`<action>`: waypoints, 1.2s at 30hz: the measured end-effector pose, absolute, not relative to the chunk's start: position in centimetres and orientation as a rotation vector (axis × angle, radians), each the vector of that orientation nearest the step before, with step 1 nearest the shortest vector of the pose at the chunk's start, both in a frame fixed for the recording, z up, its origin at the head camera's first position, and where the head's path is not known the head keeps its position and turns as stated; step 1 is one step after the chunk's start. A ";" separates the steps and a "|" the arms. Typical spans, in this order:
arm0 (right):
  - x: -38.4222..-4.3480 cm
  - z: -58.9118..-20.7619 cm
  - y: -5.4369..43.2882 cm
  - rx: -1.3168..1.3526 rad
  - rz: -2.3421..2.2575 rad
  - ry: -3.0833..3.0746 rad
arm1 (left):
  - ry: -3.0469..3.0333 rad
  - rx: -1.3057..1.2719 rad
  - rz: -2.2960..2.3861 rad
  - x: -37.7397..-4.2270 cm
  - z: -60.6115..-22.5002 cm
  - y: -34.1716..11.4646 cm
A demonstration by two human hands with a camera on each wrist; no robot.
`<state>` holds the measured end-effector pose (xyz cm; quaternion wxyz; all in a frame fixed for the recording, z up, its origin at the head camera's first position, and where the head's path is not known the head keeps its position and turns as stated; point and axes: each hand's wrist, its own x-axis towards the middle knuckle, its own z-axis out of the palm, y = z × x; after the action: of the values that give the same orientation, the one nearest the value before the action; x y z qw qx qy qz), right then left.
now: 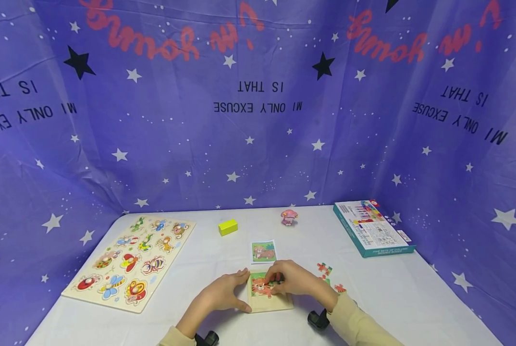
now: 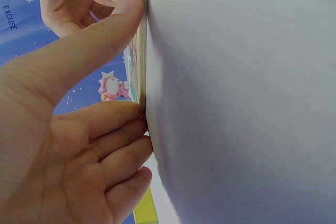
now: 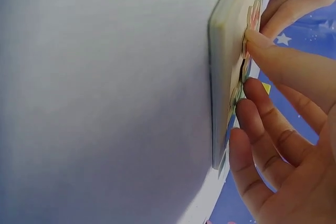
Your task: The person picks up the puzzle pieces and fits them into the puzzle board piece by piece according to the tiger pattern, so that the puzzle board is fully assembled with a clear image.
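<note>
A wooden puzzle board (image 1: 272, 303) lies on the white table, its upper part filled with tiger jigsaw pieces (image 1: 259, 284). My left hand (image 1: 225, 292) rests along the board's left edge, thumb at the near corner and fairly straight fingers farther up. In the left wrist view, the thumb and fingertips (image 2: 137, 109) touch the board's side. Over the board, my right hand (image 1: 293, 278) pinches a jigsaw piece (image 3: 245, 45) between thumb and fingers, close against the surface. Part of the picture is hidden beneath this hand. Just behind the board lies a tiger picture card (image 1: 264, 252).
Loose jigsaw pieces (image 1: 324, 270) lie right of the right hand. A yellow block (image 1: 228, 227) and a pink figurine (image 1: 289, 217) stand farther back. An insect peg puzzle (image 1: 154, 262) lies at left, a teal-edged box (image 1: 372, 228) at right. A purple curtain (image 1: 258, 158) hangs behind.
</note>
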<state>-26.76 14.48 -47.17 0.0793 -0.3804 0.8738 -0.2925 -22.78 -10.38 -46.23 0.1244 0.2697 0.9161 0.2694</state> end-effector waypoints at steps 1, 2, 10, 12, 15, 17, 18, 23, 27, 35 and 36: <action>-26.8 -47.2 14.5 -1.142 -0.877 2.613 | 2.670 0.785 0.784 -22.8 -46.2 -10.4; -26.8 -47.3 14.5 -1.146 -0.877 2.612 | 2.671 0.783 0.781 -22.8 -46.2 -10.3; -26.8 -47.3 14.5 -1.147 -0.862 2.612 | 2.668 0.777 0.770 -22.8 -46.2 -10.3; -26.8 -47.1 14.5 -1.146 -0.862 2.607 | 2.668 0.778 0.769 -22.9 -46.2 -10.3; -26.8 -46.9 14.4 -1.147 -0.861 2.604 | 2.666 0.775 0.772 -22.9 -46.2 -10.3; -26.9 -47.0 14.4 -1.143 -0.858 2.606 | 2.667 0.774 0.770 -22.9 -46.2 -10.3; -26.9 -47.0 14.4 -1.143 -0.856 2.607 | 2.667 0.776 0.768 -23.0 -46.2 -10.3; -26.9 -47.1 14.4 -1.139 -0.854 2.606 | 2.669 0.780 0.767 -22.9 -46.1 -10.3; -26.7 -47.0 14.4 -1.134 -0.861 2.608 | 2.668 0.783 0.775 -22.8 -46.0 -10.3; -26.3 -46.8 14.2 -1.109 -0.834 2.644 | 2.666 0.790 0.779 -22.8 -46.1 -10.3; -26.2 -46.8 14.1 -1.108 -0.832 2.646 | 2.664 0.788 0.781 -22.8 -46.1 -10.3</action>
<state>-26.22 14.12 -46.81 0.0772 -0.3698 0.8833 -0.2778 -22.77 -10.32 -46.15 0.1274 0.2709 0.9156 0.2685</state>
